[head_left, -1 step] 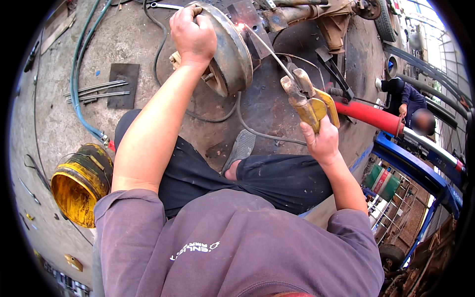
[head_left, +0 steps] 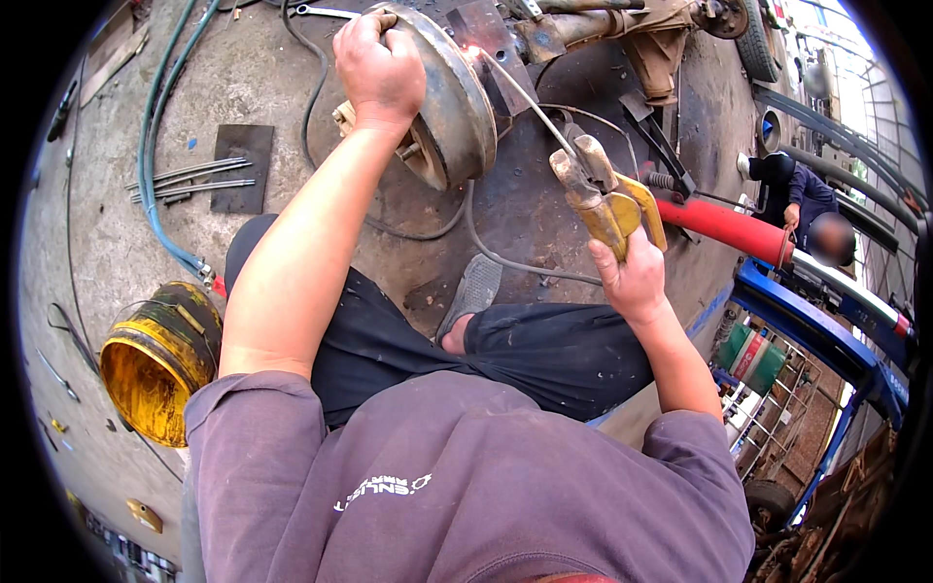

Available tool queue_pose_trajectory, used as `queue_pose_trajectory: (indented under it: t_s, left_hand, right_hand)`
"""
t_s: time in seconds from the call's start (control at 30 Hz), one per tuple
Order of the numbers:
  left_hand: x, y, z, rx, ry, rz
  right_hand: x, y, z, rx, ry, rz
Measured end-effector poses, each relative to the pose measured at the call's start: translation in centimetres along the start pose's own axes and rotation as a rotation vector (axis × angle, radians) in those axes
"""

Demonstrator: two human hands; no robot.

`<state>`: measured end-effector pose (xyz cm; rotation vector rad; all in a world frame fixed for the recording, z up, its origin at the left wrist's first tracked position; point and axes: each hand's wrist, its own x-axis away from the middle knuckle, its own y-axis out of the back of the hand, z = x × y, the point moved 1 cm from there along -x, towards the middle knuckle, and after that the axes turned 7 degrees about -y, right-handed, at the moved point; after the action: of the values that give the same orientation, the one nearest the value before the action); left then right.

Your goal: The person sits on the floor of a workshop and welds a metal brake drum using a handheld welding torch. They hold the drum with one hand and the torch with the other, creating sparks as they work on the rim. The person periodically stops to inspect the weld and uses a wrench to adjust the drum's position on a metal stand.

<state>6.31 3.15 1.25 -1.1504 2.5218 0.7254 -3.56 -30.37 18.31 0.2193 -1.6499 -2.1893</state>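
My left hand [head_left: 381,73] curls its fingers over the upper edge of a worn metal brake drum [head_left: 465,117], which stands on its side on the floor. In my right hand [head_left: 634,277] is a yellow welding electrode holder [head_left: 604,219], with my fingers wrapped round its handle. A thin welding rod [head_left: 525,94] runs from its jaws up and left. The rod's tip meets a small bright glow between the drum and a dark steel plate [head_left: 491,41] with holes. My left fingertips are partly hidden behind the rim.
A rusty axle [head_left: 583,34] lies beyond the plate. Cables loop over the floor. At left are several welding rods [head_left: 209,175] by a dark metal sheet [head_left: 245,146], blue hoses [head_left: 148,146] and a yellow-stained bucket [head_left: 160,364]. A red cylinder [head_left: 724,223] and another person [head_left: 812,199] are at right.
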Motion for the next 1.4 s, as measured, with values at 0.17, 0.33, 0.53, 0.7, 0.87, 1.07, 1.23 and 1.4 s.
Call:
queue_pose_trajectory:
  t_s: [0.17, 0.33, 0.53, 0.7, 0.87, 1.07, 1.23, 1.4]
  left_hand:
    - [0.0, 0.1, -0.2, -0.005, 0.015, 0.009]
    - [0.2, -0.2, 0.2, -0.004, 0.008, -0.007]
    - [0.4, -0.8, 1.3, 0.010, 0.023, -0.024]
    - [0.3, -0.8, 1.6, -0.005, 0.001, -0.025]
    - [0.3, -0.8, 1.7, 0.015, 0.002, -0.026]
    - [0.2, -0.8, 1.6, -0.005, -0.011, -0.027]
    - [0.3, -0.7, 1.6, 0.002, 0.006, -0.022]
    - [0.3, -0.8, 1.4, 0.007, 0.027, -0.027]
  right_hand:
    - [0.0, -0.3, -0.4, 0.031, -0.005, 0.027]
    - [-0.4, -0.6, -0.5, 0.045, 0.014, 0.019]
    - [-0.3, -0.9, -0.3, 0.039, 0.020, 0.016]
    - [-0.4, -1.0, -0.6, 0.061, 0.012, 0.024]
    - [-0.5, -0.9, -0.3, 0.052, 0.011, 0.025]
    - [-0.4, -0.9, -0.5, 0.075, 0.018, 0.032]
    - [-0.2, -1.0, -0.5, 0.087, 0.002, 0.029]
    - [-0.4, -1.0, -0.5, 0.078, 0.010, 0.016]
